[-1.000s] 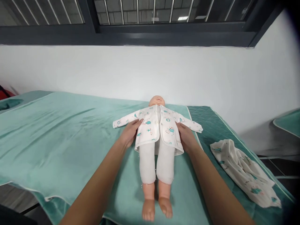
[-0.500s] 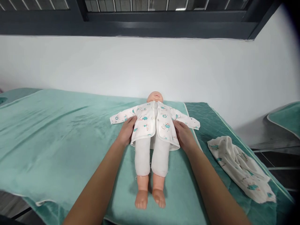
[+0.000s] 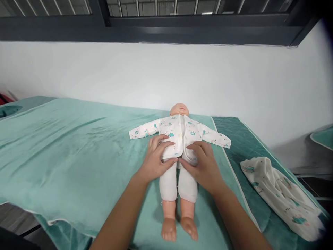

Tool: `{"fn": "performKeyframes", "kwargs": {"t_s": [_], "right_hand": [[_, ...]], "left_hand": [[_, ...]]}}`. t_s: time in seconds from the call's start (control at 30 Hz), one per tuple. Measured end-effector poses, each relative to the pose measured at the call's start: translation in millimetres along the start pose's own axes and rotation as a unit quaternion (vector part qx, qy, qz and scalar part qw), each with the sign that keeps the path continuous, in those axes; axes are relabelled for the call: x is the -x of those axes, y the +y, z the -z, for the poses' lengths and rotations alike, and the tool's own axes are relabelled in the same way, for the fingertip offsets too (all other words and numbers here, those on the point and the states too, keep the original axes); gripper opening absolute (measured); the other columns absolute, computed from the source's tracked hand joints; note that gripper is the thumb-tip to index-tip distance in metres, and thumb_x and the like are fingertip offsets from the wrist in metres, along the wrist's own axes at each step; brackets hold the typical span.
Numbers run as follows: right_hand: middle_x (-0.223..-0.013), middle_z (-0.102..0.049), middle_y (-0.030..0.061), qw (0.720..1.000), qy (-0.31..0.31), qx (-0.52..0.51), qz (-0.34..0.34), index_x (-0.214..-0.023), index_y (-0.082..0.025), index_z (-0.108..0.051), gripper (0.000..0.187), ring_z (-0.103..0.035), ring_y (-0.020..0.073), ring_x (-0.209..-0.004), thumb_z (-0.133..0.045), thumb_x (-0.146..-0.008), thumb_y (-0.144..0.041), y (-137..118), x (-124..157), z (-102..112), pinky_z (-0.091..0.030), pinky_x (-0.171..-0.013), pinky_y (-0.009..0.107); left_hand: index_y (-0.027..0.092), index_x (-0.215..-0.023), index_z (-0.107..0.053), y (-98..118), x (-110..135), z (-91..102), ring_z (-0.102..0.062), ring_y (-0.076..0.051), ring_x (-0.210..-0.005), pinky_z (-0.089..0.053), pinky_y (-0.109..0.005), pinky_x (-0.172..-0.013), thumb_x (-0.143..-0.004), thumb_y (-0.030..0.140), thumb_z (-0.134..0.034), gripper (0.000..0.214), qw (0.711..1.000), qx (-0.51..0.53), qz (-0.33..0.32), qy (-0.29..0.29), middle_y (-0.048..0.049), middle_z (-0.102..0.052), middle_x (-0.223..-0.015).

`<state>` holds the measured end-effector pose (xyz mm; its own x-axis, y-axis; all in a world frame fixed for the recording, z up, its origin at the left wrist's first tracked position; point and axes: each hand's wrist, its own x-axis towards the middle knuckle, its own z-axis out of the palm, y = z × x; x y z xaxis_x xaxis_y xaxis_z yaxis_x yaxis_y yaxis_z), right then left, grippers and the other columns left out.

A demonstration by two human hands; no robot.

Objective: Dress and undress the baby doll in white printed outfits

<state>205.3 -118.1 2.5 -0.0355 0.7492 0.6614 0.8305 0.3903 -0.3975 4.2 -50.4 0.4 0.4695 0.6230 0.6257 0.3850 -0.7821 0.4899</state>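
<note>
A baby doll (image 3: 179, 109) lies on its back, feet toward me, with white padded legs. It wears a white baby jacket (image 3: 173, 150) with a teal animal print, its front panels parted by a narrow gap. My left hand (image 3: 156, 158) lies open on the left panel, fingers spread and thumb by the hem. On the other side, my right hand (image 3: 204, 163) has its fingers curled over the right panel's lower edge, thumb near the hem's centre. Both thumb tips come close together below the hem. The jacket's sleeves stretch out sideways.
A crumpled white printed baby garment (image 3: 282, 196) lies at the right on a darker green quilted cover (image 3: 230, 133). Light green cloth (image 3: 78, 156) covers the bed beneath the doll. Behind stand a white wall (image 3: 130, 76) and a dark barred window frame (image 3: 195, 33).
Both hands have moved inward from the jacket's sides to its lower front, near the middle opening. The front gap has narrowed. The whole view has shifted slightly.
</note>
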Motion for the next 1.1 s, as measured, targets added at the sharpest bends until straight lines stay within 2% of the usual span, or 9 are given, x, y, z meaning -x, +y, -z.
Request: {"fn": "performKeyframes", "kwargs": {"t_s": [0.23, 0.33, 0.47, 0.57, 0.63, 0.7, 0.87, 1.0, 1.1], "right_hand": [[-0.084, -0.058, 0.0009, 0.983, 0.043, -0.118, -0.132, -0.091, -0.022, -0.063, 0.011, -0.052, 0.0146, -0.073, -0.059, -0.092, -0.032, 5.2, 7.1, -2.4, -0.043, -0.067, 0.029], [-0.068, -0.05, -0.0054, 0.907, 0.142, -0.275, -0.286, -0.087, -0.022, -0.06, 0.02, -0.043, 0.0102, -0.057, -0.064, -0.088, -0.041, 13.7, 5.4, -2.5, -0.036, -0.052, 0.025], [-0.069, -0.05, -0.0082, 0.759, 0.305, -0.429, -0.384, -0.081, -0.02, -0.057, 0.024, -0.043, 0.0073, -0.055, -0.073, -0.076, -0.038, 41.1, 2.6, 4.2, -0.035, -0.05, 0.021], [-0.074, -0.055, -0.0071, 0.704, 0.377, -0.443, -0.409, -0.079, -0.02, -0.057, 0.019, -0.052, 0.0096, -0.065, -0.07, -0.075, -0.034, 61.3, 7.3, 13.4, -0.042, -0.057, 0.021], [-0.076, -0.057, -0.0064, 0.687, 0.396, -0.442, -0.419, -0.081, -0.02, -0.058, 0.017, -0.054, 0.0105, -0.068, -0.069, -0.074, -0.032, 66.7, 15.0, 18.4, -0.043, -0.057, 0.022], [-0.077, -0.057, -0.0061, 0.684, 0.402, -0.438, -0.423, -0.081, -0.02, -0.059, 0.018, -0.054, 0.0101, -0.068, -0.07, -0.072, -0.03, 64.6, 25.0, 21.5, -0.043, -0.056, 0.021], [-0.078, -0.056, -0.0053, 0.714, 0.422, -0.399, -0.392, -0.079, -0.02, -0.058, 0.018, -0.053, 0.0095, -0.069, -0.071, -0.074, -0.03, 49.3, 48.5, 24.2, -0.044, -0.059, 0.021], [-0.074, -0.056, -0.005, 0.757, 0.438, -0.327, -0.357, -0.083, -0.02, -0.058, 0.016, -0.052, 0.0102, -0.067, -0.069, -0.078, -0.031, 39.5, 58.5, 23.1, -0.042, -0.061, 0.023], [-0.08, -0.059, -0.003, 0.81, 0.392, -0.273, -0.34, -0.088, -0.02, -0.06, 0.018, -0.053, 0.0114, -0.069, -0.066, -0.082, -0.035, 28.9, 65.4, 24.4, -0.044, -0.066, 0.027]], "left_hand": [[0.021, -0.096, -0.067, -5.0, -3.5, -6.2, -0.056, -0.02, -0.098, -0.045, -0.037, -0.09, -0.087, 0.025, -0.063, 0.01, 0.998, 0.03, -0.007, 0.063, -0.006, -0.062, -0.097], [0.02, -0.087, -0.065, -12.2, -5.1, -8.6, -0.058, -0.016, -0.084, -0.047, -0.03, -0.079, -0.09, 0.028, -0.061, 0.009, 0.974, 0.135, 0.117, 0.137, -0.0027, -0.064, -0.086], [0.019, -0.089, -0.061, -29.3, -7.4, -6.5, -0.057, -0.011, -0.078, -0.045, -0.023, -0.072, -0.086, 0.035, -0.064, 0.016, 0.858, 0.307, 0.28, 0.301, 0.0001, -0.061, -0.085], [0.019, -0.09, -0.057, -41.2, -6.7, -1.4, -0.058, -0.01, -0.078, -0.045, -0.022, -0.071, -0.083, 0.032, -0.067, 0.019, 0.753, 0.378, 0.337, 0.419, 0.0008, -0.06, -0.088], [0.019, -0.09, -0.054, -45.1, -4.5, 1.9, -0.058, -0.01, -0.076, -0.046, -0.023, -0.07, -0.081, 0.029, -0.068, 0.02, 0.707, 0.39, 0.367, 0.463, 0.0006, -0.06, -0.088], [0.02, -0.09, -0.052, -45.5, -1.5, 3.9, -0.056, -0.009, -0.069, -0.045, -0.022, -0.065, -0.082, 0.028, -0.067, 0.019, 0.698, 0.393, 0.365, 0.474, 0.0024, -0.058, -0.081], [0.021, -0.09, -0.047, -39.2, 5.2, 3.7, -0.044, -0.008, -0.052, -0.038, -0.022, -0.053, -0.086, 0.029, -0.06, 0.015, 0.75, 0.369, 0.307, 0.455, 0.0078, -0.046, -0.065], [0.021, -0.093, -0.05, -35.1, 6.0, 0.5, -0.045, -0.009, -0.057, -0.037, -0.023, -0.056, -0.089, 0.035, -0.058, 0.016, 0.804, 0.267, 0.291, 0.445, 0.0062, -0.048, -0.067], [0.02, -0.094, -0.053, -31.3, 5.6, -2.4, -0.048, -0.01, -0.063, -0.04, -0.023, -0.063, -0.091, 0.036, -0.057, 0.017, 0.849, 0.199, 0.269, 0.409, 0.0049, -0.05, -0.07]]}}
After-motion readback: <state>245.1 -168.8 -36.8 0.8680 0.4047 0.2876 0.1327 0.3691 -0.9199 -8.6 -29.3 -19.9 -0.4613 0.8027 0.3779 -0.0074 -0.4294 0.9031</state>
